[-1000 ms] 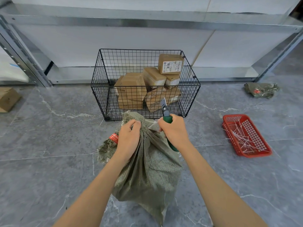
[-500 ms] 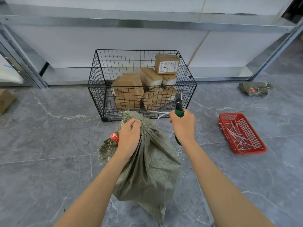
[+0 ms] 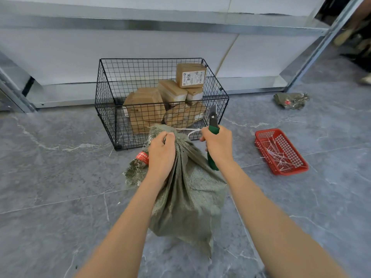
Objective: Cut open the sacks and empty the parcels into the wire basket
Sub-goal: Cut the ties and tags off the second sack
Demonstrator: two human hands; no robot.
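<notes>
Both your bare forearms reach up from the bottom of the frame to its centre, your left hand [image 3: 161,151] fisted around the gathered neck of the sack [image 3: 190,197], your right hand [image 3: 218,146] clenched around the knife [image 3: 213,122] handle, blade upward.

A white shipping label [image 3: 193,78] is showing on the front of the top box [image 3: 190,67] in the wire basket [image 3: 152,59], carrying 2 large dark characters and rows of fine print, all too blurred to read. A red tag [image 3: 143,157] with white characters is sitting on the green sack [image 3: 186,197], and a red mark [image 3: 287,102] is showing on the crumpled sack [image 3: 295,98]; neither is coming through legibly.
</notes>
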